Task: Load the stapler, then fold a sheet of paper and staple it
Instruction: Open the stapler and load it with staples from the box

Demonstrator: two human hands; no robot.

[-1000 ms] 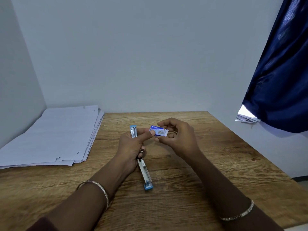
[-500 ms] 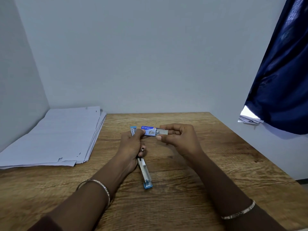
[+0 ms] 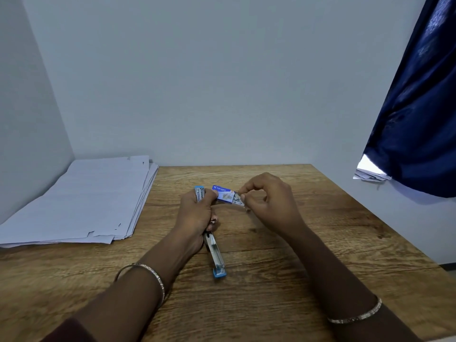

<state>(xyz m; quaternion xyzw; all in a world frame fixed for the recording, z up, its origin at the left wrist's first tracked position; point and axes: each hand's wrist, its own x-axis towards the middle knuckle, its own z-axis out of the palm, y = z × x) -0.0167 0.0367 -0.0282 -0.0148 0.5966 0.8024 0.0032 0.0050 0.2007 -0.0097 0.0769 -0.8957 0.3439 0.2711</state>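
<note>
At left on the table (image 3: pixel 320 243) I see the paper stack (image 3: pixel 81 201). Centre frame, my left hand (image 3: pixel 197 213) is clamped on the opened stapler (image 3: pixel 214 253) and staple box (image 3: pixel 223 193); my right hand (image 3: pixel 269 201) pinches the box's tray end.

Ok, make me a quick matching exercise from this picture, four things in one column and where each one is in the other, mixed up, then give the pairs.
Things:
1. stapler
2. staple box
3. stack of paper
4. curtain

Places:
A. far left of the table, by the wall
B. hanging at the upper right
C. pinched between the left hand and the right hand
D. opened out, gripped in the left hand, one end resting on the table

Pairs: 1-D, 2-C, 3-A, 4-B
</note>
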